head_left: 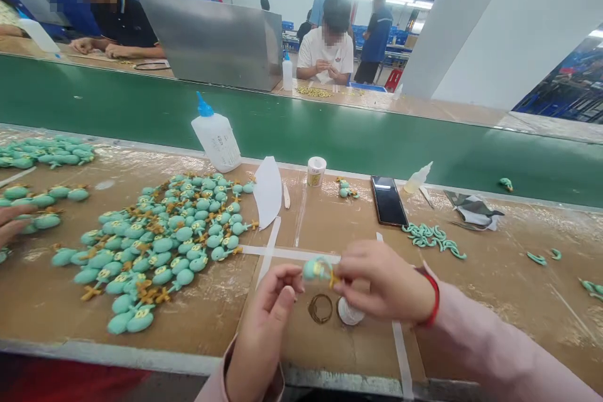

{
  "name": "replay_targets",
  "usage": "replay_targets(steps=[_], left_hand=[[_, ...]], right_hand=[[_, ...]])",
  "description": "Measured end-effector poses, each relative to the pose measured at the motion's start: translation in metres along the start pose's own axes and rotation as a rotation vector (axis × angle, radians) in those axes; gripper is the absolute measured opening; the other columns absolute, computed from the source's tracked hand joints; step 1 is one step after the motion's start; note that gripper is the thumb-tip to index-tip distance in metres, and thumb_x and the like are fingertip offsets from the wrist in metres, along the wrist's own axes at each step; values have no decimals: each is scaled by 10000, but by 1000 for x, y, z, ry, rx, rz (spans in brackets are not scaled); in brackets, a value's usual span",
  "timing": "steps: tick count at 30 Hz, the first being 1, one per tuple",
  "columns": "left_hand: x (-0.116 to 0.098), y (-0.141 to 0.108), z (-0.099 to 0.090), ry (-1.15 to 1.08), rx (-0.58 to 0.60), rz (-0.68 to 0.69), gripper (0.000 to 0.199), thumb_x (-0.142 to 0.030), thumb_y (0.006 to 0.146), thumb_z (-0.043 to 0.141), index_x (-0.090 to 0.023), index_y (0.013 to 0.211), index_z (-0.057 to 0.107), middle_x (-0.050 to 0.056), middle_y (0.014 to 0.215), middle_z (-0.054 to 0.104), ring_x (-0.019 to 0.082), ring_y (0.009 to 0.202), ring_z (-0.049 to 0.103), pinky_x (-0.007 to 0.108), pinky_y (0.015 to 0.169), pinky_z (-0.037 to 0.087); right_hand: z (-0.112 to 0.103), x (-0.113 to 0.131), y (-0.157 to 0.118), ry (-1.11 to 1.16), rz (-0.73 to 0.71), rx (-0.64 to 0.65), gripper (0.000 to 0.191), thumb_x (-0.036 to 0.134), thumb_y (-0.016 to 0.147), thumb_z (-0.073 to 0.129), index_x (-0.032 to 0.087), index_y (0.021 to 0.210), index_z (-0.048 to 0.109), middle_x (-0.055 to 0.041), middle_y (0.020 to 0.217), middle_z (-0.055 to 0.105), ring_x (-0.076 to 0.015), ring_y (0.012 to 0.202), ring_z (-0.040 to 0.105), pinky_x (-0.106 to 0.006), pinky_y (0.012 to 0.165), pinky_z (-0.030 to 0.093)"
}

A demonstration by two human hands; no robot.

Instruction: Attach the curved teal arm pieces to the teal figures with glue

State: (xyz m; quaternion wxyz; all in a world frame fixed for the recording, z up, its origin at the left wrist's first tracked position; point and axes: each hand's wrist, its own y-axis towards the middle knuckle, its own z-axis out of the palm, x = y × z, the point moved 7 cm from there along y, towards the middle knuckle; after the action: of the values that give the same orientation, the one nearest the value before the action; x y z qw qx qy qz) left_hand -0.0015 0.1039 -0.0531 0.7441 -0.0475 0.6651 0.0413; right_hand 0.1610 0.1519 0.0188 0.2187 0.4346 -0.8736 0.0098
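My left hand (266, 314) and my right hand (381, 279) hold a small teal rubber figure (316, 269) between them, with the fingertips of both pinched on it. A gold-coloured piece (334, 279) sticks out at the figure's side, next to my right fingers. Just below my hands lie a coil of gold wire (320, 309) and a white spool (350, 313), partly hidden by my right hand. To the left, a large heap of similar teal figures with gold limbs (160, 245) covers the brown work surface (292, 342).
A white glue bottle (215, 137), paper sheet (267, 191), small cup (316, 171) and black phone (389, 201) stand beyond my hands. Teal strips (433, 240) lie right. A green conveyor belt (282, 122) runs behind; a co-worker's hand (10, 223) enters at left.
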Motion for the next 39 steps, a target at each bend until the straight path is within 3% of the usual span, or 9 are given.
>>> replay_targets(steps=[3,7,10,13,18,24,29,33,39], left_hand=[[3,9,-27,36,-73,-1,338,-518,844,624,-225,1007,666,27,812,653,204,817,598,295,773,489],[-2,4,-60,265,-72,-22,284,-461,888,573,-225,1031,641,50,923,678,230,925,625,329,832,502],[-11,-4,-86,529,-63,-6,268,-433,905,539,-224,1044,633,65,997,699,245,969,638,357,856,505],[-24,-5,-112,830,-139,89,257,-412,894,548,-222,1046,632,74,1018,704,254,947,640,381,837,504],[-51,18,-121,1352,-233,257,173,-306,867,579,-207,1000,627,100,1064,703,309,1011,608,434,845,442],[-52,47,-104,1668,-92,256,184,-197,836,560,-223,996,647,90,1060,715,331,996,592,411,745,401],[-42,54,-106,1653,-25,400,186,-322,854,546,-210,957,652,109,1010,733,345,979,597,409,741,400],[-33,60,-107,1559,46,482,231,-376,878,479,-233,965,639,66,964,750,312,960,606,387,747,425],[-42,54,-97,1207,73,441,270,-421,849,517,-241,1014,634,96,996,719,306,933,631,437,839,474]], right_hand=[[-17,-99,27,-143,455,5,270,332,892,581,182,671,614,11,666,621,-104,660,537,-229,675,407],[-41,-205,57,-269,786,-106,234,353,962,545,150,919,653,-45,916,667,-150,811,620,-327,759,515],[-42,-253,72,-281,926,-135,304,355,957,574,156,1186,596,-82,1176,625,-196,994,634,-409,855,545],[-38,-278,81,-267,1003,-162,279,339,964,563,190,1197,602,-90,1237,607,-199,1030,622,-411,887,542],[-36,-290,81,-211,955,-254,301,354,978,537,149,1188,604,-81,1196,615,-208,1023,630,-406,871,541],[-54,-269,33,-237,874,-391,312,399,944,561,143,1098,648,-64,964,672,-195,868,641,-369,782,518],[-76,-236,-67,-294,897,-473,332,430,889,527,171,971,719,-67,749,686,-215,733,612,-328,661,410],[-70,-214,-145,-253,952,-475,326,366,854,488,155,949,718,-66,695,687,-212,671,612,-318,630,413],[-32,-195,-173,-83,841,-386,223,334,805,528,183,859,682,-44,787,708,-182,701,614,-290,656,453]])
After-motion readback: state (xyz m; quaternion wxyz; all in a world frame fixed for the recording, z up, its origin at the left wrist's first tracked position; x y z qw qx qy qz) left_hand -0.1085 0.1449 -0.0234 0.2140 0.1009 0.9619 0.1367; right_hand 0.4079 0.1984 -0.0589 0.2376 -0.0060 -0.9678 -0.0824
